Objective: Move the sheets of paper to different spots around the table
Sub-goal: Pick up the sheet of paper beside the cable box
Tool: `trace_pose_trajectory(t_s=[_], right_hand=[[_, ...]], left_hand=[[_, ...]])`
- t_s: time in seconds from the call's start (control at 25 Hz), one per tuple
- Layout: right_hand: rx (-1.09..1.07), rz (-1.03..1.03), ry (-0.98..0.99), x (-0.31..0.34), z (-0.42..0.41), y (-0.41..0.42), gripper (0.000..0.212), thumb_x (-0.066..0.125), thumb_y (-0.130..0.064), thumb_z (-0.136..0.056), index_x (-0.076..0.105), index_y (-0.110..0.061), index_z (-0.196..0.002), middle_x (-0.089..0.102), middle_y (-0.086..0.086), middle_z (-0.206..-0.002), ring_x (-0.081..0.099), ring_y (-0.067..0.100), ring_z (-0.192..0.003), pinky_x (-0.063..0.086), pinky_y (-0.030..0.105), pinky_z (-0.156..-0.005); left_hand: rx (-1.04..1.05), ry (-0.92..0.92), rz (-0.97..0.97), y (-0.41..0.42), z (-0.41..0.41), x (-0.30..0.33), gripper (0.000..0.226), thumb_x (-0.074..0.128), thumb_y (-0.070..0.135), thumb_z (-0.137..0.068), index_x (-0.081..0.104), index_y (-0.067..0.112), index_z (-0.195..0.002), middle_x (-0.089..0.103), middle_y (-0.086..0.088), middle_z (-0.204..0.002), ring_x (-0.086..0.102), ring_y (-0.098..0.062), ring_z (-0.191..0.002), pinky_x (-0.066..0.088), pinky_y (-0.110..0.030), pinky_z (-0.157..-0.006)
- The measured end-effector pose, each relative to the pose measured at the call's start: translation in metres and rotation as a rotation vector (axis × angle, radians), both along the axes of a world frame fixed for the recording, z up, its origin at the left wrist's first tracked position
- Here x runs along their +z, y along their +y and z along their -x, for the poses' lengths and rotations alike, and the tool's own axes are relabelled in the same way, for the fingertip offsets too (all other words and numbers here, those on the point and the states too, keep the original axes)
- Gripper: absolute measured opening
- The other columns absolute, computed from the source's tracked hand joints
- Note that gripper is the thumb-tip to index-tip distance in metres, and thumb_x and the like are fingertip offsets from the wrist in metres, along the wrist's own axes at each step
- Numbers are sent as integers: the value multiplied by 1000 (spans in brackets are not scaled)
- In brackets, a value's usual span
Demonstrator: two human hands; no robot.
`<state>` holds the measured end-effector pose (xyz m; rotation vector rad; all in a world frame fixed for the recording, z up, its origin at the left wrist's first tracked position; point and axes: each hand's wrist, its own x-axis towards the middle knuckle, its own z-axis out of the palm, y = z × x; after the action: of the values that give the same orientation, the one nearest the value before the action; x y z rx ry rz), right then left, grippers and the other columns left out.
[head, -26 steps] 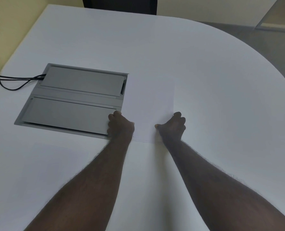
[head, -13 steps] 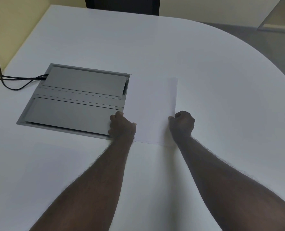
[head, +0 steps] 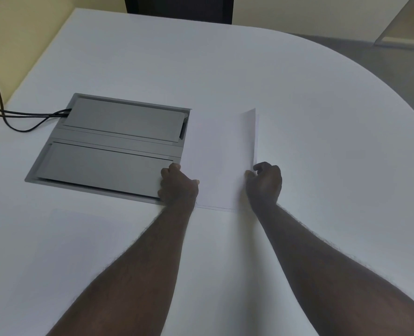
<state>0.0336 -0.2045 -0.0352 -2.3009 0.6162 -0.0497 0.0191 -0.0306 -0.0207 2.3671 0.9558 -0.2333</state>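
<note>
A white sheet of paper (head: 219, 161) lies on the white table (head: 322, 141), just right of a grey box. A thin line along its near edge suggests another sheet underneath. My left hand (head: 178, 184) is closed over the sheet's near left corner, with the thumb on top of the paper and the fingers curled at the box's corner. My right hand (head: 265, 181) pinches the sheet's right edge between thumb and fingers. That edge is lifted off the table and stands up, with the far right corner highest.
A grey recessed cable box (head: 113, 144) with two lids sits in the table to the left of the paper. Black cables (head: 14, 117) run from it off the left edge. A dark chair back (head: 176, 7) stands beyond the far edge. The table's right side curves round.
My right hand slid from the sheet's near edge to its right edge, gripped it and raised it. My left hand stayed at the left corner.
</note>
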Motion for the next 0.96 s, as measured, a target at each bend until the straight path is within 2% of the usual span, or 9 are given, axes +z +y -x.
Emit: trace_pose_trajectory(t_s=[0.16,0.24,0.36,0.56,0.68,0.76,0.84,0.88,0.96], right_hand=[[8,-155,131,-4,-8,-7,21,55,-16,-88,59,2,-78,53,7,-73,47,25,-68,37,30,-61],[1,-190,116,-4,-8,-8,25,55,-14,-87,47,-6,-65,40,6,-66,34,24,-63,29,31,-59],[-36,-278,82,-4,-5,-10,34,56,-14,-85,31,-15,-61,27,2,-63,23,21,-62,19,32,-57],[-61,-464,52,0,-2,-22,23,59,-20,-85,57,-1,-72,44,2,-67,34,19,-63,30,27,-59],[-38,-530,17,11,3,-30,17,61,-22,-87,67,-11,-76,57,-3,-68,44,17,-62,39,27,-63],[-37,-558,0,19,6,-36,17,61,-23,-86,69,-10,-79,59,-1,-72,47,17,-65,42,29,-66],[-31,-567,-16,32,8,-42,22,61,-26,-84,66,-5,-81,58,7,-71,47,16,-67,42,31,-67],[-18,-558,-27,38,9,-44,27,60,-27,-82,64,-1,-83,57,18,-73,45,15,-67,41,31,-67],[7,-557,-52,51,11,-47,32,60,-28,-82,61,4,-89,60,30,-92,45,14,-69,40,30,-68]], left_hand=[[-3,-4,22,2,-1,-3,64,77,27,-75,48,22,-132,46,-2,-132,55,-27,-115,41,-43,-93],[-35,-10,35,5,-1,-6,68,76,29,-75,46,24,-135,44,-2,-136,52,-27,-119,40,-45,-96],[-79,-45,47,10,-1,-7,72,75,35,-74,43,25,-137,42,-5,-137,48,-29,-122,40,-48,-98],[18,-81,152,14,-16,5,49,50,45,-92,48,20,-134,51,-6,-137,45,-32,-126,33,-48,-104],[69,-161,224,17,-17,12,33,42,40,-96,62,17,-106,66,-6,-111,55,-31,-106,37,-46,-101],[73,-218,184,12,-11,24,25,45,36,-96,62,17,-93,63,-2,-93,54,-29,-95,35,-44,-96],[77,-280,158,5,-3,41,22,47,34,-96,59,18,-87,59,0,-86,52,-27,-89,34,-42,-92],[81,-310,152,2,2,49,22,47,33,-96,59,18,-87,58,1,-85,51,-27,-87,34,-42,-91],[77,-383,164,-1,11,62,21,49,33,-96,61,18,-88,58,2,-83,53,-28,-88,38,-43,-91]])
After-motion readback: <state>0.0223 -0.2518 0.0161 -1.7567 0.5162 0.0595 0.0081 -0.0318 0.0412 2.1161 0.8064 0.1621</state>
